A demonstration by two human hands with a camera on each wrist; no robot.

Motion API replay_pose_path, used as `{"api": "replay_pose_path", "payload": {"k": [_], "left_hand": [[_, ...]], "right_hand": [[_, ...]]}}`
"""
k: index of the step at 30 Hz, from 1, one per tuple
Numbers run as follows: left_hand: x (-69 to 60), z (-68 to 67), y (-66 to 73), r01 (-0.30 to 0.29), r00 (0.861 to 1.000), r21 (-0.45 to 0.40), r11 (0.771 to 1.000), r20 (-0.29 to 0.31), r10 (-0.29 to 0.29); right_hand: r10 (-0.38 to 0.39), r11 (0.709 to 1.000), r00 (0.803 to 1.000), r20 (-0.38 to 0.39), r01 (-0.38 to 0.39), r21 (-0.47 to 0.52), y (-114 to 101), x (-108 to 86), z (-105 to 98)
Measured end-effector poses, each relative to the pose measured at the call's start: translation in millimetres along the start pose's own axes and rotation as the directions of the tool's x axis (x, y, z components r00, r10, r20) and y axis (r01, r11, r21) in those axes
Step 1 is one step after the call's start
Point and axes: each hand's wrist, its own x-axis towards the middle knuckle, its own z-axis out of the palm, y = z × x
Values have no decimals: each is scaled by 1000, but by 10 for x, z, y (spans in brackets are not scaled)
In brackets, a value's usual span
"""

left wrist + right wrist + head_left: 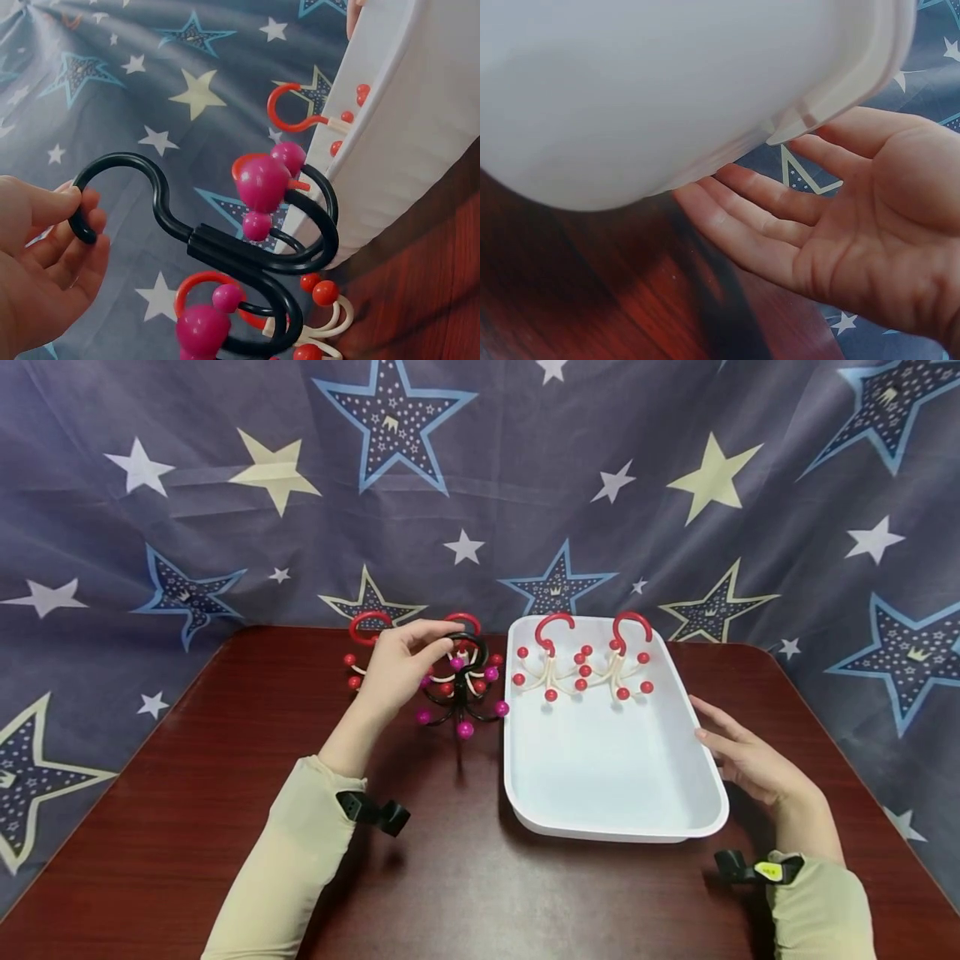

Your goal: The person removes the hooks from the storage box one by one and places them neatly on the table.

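Observation:
A black multi-hook hanger with magenta balls [461,693] hangs from my left hand [401,664], left of the white tray [615,768]. In the left wrist view, thumb and fingers of that hand [52,255] pinch the end of the black hook [127,159]. My right hand [757,764] touches the tray's right side; in the right wrist view its fingers [757,225] lie fairly straight against the tray's outer wall [697,161]. Two cream hangers with red hooks and balls, one on the left [550,672] and one on the right [617,672], are in the tray's far end.
Behind the black hanger, partly hidden, is a cream and red hanger [463,620]. Another red hook [367,617] shows behind my left hand. All this is on a dark red wooden table [225,777]. A star-patterned cloth [480,485] hangs along the far edge.

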Motion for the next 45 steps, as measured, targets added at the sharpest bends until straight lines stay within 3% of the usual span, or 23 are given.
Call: {"api": "replay_pose_path", "payload": {"k": [7,13,17,24,31,38,42,45], "left_hand": [[-5,21,-134,50,999,1,999,12,-50],[-13,-9,-290,107,994,-83,991,-12,-109],[-15,-33,-358,105,994,-102,989,-14,-107],[-36,-22,-472,126,992,-14,992,15,-126],[-81,2,-563,160,987,-29,987,23,-159],[-47,4,-464,123,989,-18,992,87,-121],[74,115,-285,40,994,63,997,96,-46],[202,259,-137,5,993,159,987,115,-23]], "right_hand": [[1,1000,1000,4,-1,9,3,6,2],[5,1000,1000,2,-5,3,3,9,-2],[5,1000,1000,-3,-5,-6,7,5,-17],[28,999,999,-20,-29,-22,13,4,-36],[39,999,999,-23,-40,-28,1,7,-19],[40,999,999,-28,-40,-30,-12,11,-17],[42,999,999,-29,-43,-23,-9,9,-16],[50,999,998,-28,-50,-17,-7,10,-8]]}}
